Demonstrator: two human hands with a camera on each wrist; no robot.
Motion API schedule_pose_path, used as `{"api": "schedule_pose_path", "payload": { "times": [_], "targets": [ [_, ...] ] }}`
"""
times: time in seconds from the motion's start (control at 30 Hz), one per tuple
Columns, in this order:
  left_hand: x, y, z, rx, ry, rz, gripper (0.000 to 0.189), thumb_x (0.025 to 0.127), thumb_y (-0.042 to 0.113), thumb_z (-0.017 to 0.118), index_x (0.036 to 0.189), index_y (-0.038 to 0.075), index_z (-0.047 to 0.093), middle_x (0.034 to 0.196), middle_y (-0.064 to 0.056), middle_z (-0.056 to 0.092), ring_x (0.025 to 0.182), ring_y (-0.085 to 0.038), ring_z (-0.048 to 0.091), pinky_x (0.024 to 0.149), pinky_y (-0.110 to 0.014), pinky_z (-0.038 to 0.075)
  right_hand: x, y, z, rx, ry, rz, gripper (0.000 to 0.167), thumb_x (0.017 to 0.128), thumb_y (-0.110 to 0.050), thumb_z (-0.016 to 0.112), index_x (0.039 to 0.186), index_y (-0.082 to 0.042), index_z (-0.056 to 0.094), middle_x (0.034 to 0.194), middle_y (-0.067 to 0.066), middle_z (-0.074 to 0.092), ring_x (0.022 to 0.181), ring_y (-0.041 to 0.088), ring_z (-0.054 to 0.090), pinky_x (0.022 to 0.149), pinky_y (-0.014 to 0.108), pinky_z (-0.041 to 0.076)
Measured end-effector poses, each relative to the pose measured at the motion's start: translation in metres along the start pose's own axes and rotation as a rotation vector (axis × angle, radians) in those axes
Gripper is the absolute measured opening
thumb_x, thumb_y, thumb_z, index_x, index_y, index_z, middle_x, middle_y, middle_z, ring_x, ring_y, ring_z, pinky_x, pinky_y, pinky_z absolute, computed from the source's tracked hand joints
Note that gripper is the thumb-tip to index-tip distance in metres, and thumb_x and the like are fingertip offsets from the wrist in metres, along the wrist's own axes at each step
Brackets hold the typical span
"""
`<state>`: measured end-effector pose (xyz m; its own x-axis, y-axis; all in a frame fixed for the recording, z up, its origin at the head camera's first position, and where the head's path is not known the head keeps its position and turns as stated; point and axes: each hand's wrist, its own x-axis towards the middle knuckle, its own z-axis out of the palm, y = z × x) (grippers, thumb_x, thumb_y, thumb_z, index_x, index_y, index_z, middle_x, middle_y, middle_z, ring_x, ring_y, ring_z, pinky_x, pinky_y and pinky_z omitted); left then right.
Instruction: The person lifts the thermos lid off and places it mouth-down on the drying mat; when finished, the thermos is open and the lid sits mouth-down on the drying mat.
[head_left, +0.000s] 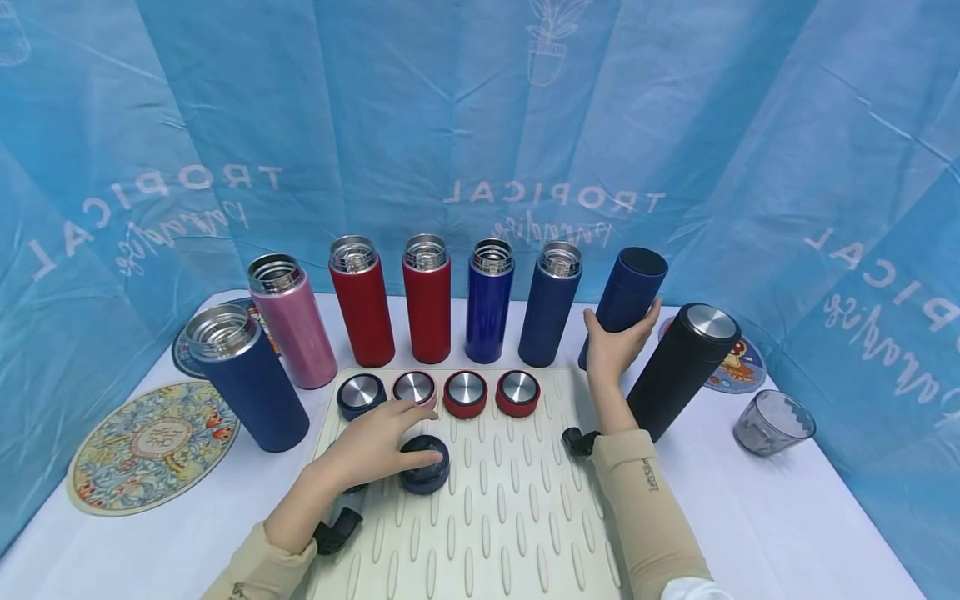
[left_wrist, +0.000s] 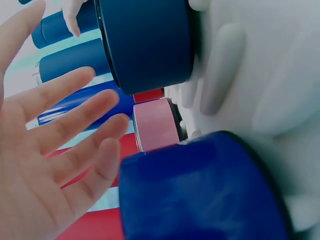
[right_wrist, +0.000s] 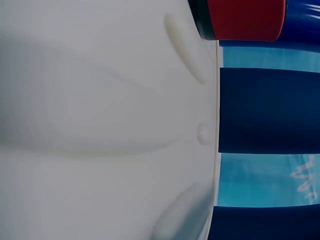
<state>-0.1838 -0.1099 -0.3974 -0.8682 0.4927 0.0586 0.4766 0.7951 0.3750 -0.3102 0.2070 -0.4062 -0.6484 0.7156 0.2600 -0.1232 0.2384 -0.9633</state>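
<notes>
My right hand (head_left: 617,346) grips a capped navy thermos flask (head_left: 633,287) at the back right, thumb on its left side and fingers on its right. The right wrist view shows no hand, only the mat and nearby flasks. Over the lids, my left hand (head_left: 378,446) is spread with its fingers apart. Its thumb lies over or beside a dark navy lid (head_left: 426,477); contact is unclear. In the left wrist view the left palm (left_wrist: 55,145) holds nothing, beside a blue lid (left_wrist: 195,195) and a dark blue lid (left_wrist: 150,45). Another lid is mostly hidden under the left wrist.
A navy-rimmed lid (head_left: 362,395), a pink lid (head_left: 414,389) and two red lids line the cream mat (head_left: 517,517). Behind stand several uncapped flasks, including a pink flask (head_left: 294,325). A capped black flask (head_left: 678,371) and a glass (head_left: 774,422) stand right; coasters lie both sides.
</notes>
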Motion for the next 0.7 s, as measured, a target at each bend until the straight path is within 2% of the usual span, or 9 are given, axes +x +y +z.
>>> {"api": "schedule_pose_path", "payload": {
  "times": [0.13, 0.3, 0.57, 0.7],
  "targets": [
    [0.0, -0.001, -0.001, -0.011, 0.061, -0.002, 0.056, 0.078, 0.05, 0.066, 0.122, 0.016, 0.06, 0.12, -0.006, 0.059, 0.114, -0.027, 0.053, 0.092, -0.048, 0.044, 0.003, 0.002, -0.001, -0.006, -0.005, 0.0, 0.096, 0.074, -0.03, 0.076, 0.147, -0.025, 0.014, 0.15, 0.0, 0.024, 0.135, 0.017, 0.027, 0.11, 0.041, 0.021],
    [0.001, -0.002, -0.002, -0.024, 0.094, -0.002, 0.053, 0.08, 0.046, 0.067, 0.123, 0.016, 0.06, 0.113, -0.002, 0.062, 0.11, -0.023, 0.055, 0.09, -0.047, 0.046, 0.004, -0.001, -0.005, -0.025, -0.012, -0.011, 0.09, 0.075, -0.028, 0.075, 0.145, -0.023, 0.019, 0.147, 0.001, 0.029, 0.132, 0.018, 0.031, 0.108, 0.041, 0.024],
    [0.001, -0.003, -0.004, -0.03, 0.092, -0.003, 0.051, 0.08, 0.044, 0.067, 0.122, 0.016, 0.061, 0.111, -0.001, 0.063, 0.106, -0.02, 0.058, 0.088, -0.045, 0.048, 0.004, -0.003, -0.009, -0.031, -0.033, -0.015, 0.091, 0.075, -0.029, 0.076, 0.146, -0.023, 0.019, 0.147, 0.0, 0.03, 0.132, 0.017, 0.032, 0.109, 0.041, 0.024],
    [0.0, -0.003, -0.005, -0.044, 0.057, -0.006, 0.05, 0.079, 0.043, 0.069, 0.12, 0.016, 0.062, 0.106, 0.001, 0.063, 0.101, -0.017, 0.058, 0.084, -0.042, 0.049, 0.0, -0.011, -0.01, -0.005, -0.035, -0.078, 0.088, 0.074, -0.027, 0.076, 0.144, -0.022, 0.022, 0.145, 0.0, 0.033, 0.13, 0.017, 0.034, 0.107, 0.041, 0.026]
  ]
}}
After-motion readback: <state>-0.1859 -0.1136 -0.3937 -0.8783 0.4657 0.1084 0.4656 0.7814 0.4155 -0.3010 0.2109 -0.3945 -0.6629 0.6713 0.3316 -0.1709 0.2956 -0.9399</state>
